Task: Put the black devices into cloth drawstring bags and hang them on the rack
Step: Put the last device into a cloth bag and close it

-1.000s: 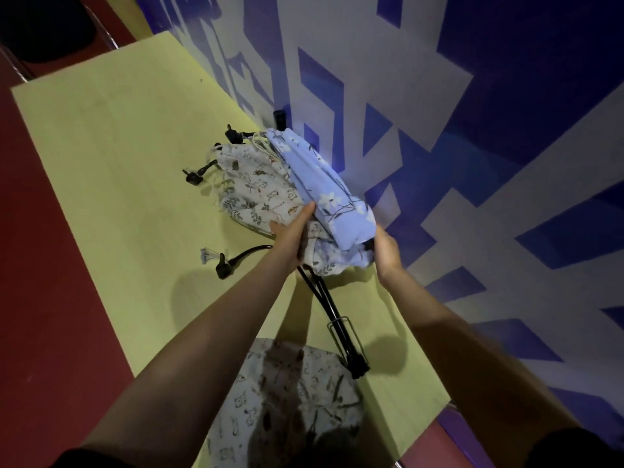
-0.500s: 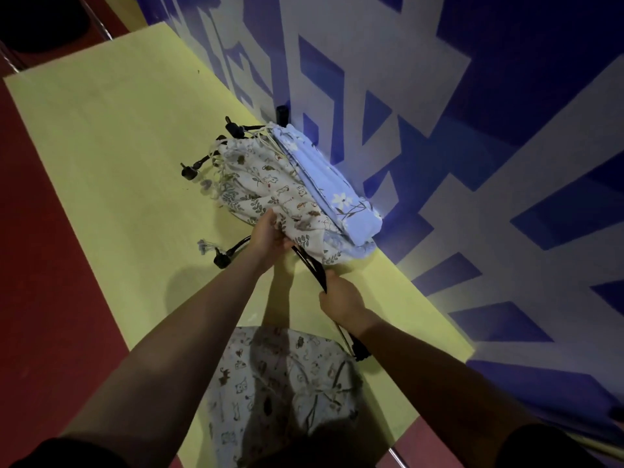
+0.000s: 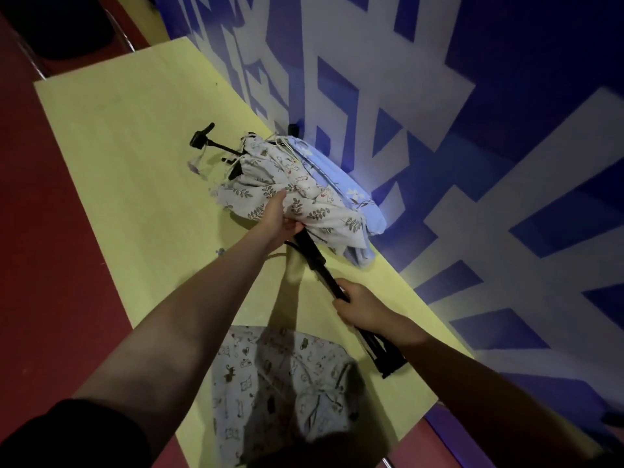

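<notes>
Gripping the black stem of the rack (image 3: 320,268) low down, our right hand (image 3: 363,307) is wrapping its fingers round the pole, while our left hand (image 3: 278,219) is reaching under the hanging bundle of bags, with the thumb pressing on the leaf-print bag (image 3: 314,207) and the fingers curling beneath it near the top of the stem. Whether those fingers are clasping the cloth or the pole we cannot tell from the head view.

Through that one view we are judging the task as well advanced. Several filled drawstring bags are already clustering on the rack's upper end: the leaf-print one in front, an animal-print bag (image 3: 287,167) behind it, and a pale blue bag (image 3: 341,184) lying closest to the blue-and-white wall (image 3: 472,163). Black arms of the rack (image 3: 202,136) are poking out beyond the bundle on its far side, and cords are trailing from them. The whole rack is leaning over the yellow-green worktop (image 3: 118,146), its foot (image 3: 388,363) near the worktop's edge, so we are probably steadying or repositioning it.

One more printed bag (image 3: 280,383) is lying on the worktop close to us, not hung. We cannot tell whether it is holding a device, and no loose black device is showing anywhere. Hanging that last bag looks like the main thing left.
</notes>
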`<state>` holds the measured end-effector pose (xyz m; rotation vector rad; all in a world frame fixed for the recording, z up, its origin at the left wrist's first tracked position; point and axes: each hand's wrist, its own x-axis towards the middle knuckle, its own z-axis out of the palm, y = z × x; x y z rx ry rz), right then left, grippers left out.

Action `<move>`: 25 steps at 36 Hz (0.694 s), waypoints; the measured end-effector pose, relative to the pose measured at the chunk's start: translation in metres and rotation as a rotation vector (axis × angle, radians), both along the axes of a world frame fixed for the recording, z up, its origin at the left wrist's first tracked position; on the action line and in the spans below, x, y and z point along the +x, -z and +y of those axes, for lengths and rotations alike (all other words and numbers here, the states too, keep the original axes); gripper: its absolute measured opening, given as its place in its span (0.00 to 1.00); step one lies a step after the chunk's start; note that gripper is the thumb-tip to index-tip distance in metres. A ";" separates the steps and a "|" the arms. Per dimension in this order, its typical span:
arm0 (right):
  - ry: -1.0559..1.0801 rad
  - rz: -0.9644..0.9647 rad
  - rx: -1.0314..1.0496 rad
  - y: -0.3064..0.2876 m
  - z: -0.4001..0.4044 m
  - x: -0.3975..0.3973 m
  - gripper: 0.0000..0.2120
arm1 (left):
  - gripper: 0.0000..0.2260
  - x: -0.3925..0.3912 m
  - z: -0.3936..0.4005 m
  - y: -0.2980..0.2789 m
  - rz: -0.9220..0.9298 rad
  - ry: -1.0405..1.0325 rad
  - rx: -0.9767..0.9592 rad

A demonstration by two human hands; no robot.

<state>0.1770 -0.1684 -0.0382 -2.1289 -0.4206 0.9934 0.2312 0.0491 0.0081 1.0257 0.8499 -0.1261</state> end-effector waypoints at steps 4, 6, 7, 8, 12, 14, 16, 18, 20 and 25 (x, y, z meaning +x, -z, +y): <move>0.044 0.117 0.064 -0.006 -0.005 -0.006 0.14 | 0.25 0.008 0.010 0.012 0.039 -0.003 -0.006; 0.071 0.212 0.114 -0.011 -0.008 -0.008 0.13 | 0.25 0.006 0.009 0.002 -0.002 0.004 -0.024; 0.073 0.238 0.131 -0.013 -0.010 -0.009 0.12 | 0.24 0.006 0.008 -0.003 -0.024 0.008 -0.027; 0.068 0.246 0.141 -0.015 -0.013 -0.011 0.12 | 0.22 0.005 0.006 -0.008 -0.038 0.008 -0.034; 0.061 0.232 0.137 -0.018 -0.020 -0.018 0.12 | 0.15 0.005 0.000 -0.012 -0.049 0.028 -0.078; 0.072 0.276 0.169 -0.020 -0.018 -0.022 0.10 | 0.19 0.001 0.002 -0.013 -0.041 0.073 -0.028; 0.122 0.391 0.239 -0.022 -0.018 -0.025 0.05 | 0.27 -0.002 0.006 -0.009 0.000 0.144 0.049; 0.184 0.535 0.284 -0.024 -0.023 -0.023 0.06 | 0.28 -0.009 0.007 -0.007 0.058 0.248 0.240; 0.156 0.603 0.217 -0.021 -0.029 -0.018 0.11 | 0.18 -0.022 0.011 -0.004 0.057 0.346 0.528; -0.054 0.454 -0.258 -0.017 -0.029 -0.007 0.05 | 0.15 -0.061 0.033 0.014 0.080 0.381 0.718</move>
